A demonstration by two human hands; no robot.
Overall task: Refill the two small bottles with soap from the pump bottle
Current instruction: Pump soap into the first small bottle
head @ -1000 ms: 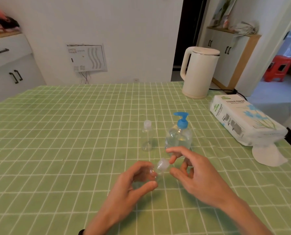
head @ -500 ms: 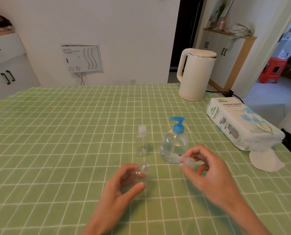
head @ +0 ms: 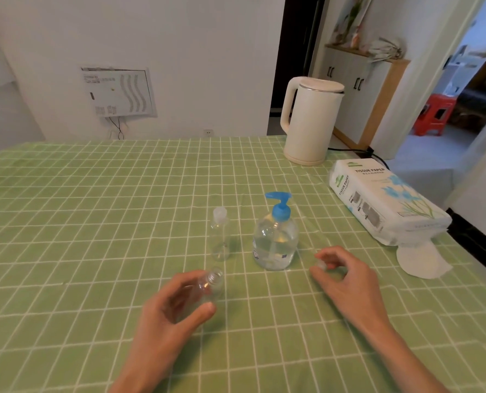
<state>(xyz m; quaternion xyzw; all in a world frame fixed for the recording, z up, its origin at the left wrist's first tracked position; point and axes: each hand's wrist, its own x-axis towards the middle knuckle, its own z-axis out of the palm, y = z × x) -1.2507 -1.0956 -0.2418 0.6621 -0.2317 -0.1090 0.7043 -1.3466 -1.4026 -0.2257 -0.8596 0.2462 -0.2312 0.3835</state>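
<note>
The left hand (head: 173, 307) is gripping the uncapped small bottle (head: 210, 285), mouth up, front-left of the pump bottle (head: 275, 239), presumably for filling. The right hand (head: 346, 279) is pinching the cap (head: 320, 264) (blurred) front-right of it, out of the way. The capped small bottle (head: 220, 236) is standing just left.

pump bottle (head: 275, 245): clear, blue pump, upright | capped small bottle (head: 220, 236): upright, just left of it | uncapped small bottle (head: 209, 285): tilted in left hand (head: 168, 316), front-left of pump bottle | cap (head: 320, 264): pinched by right hand (head: 349, 282), near its right
</note>
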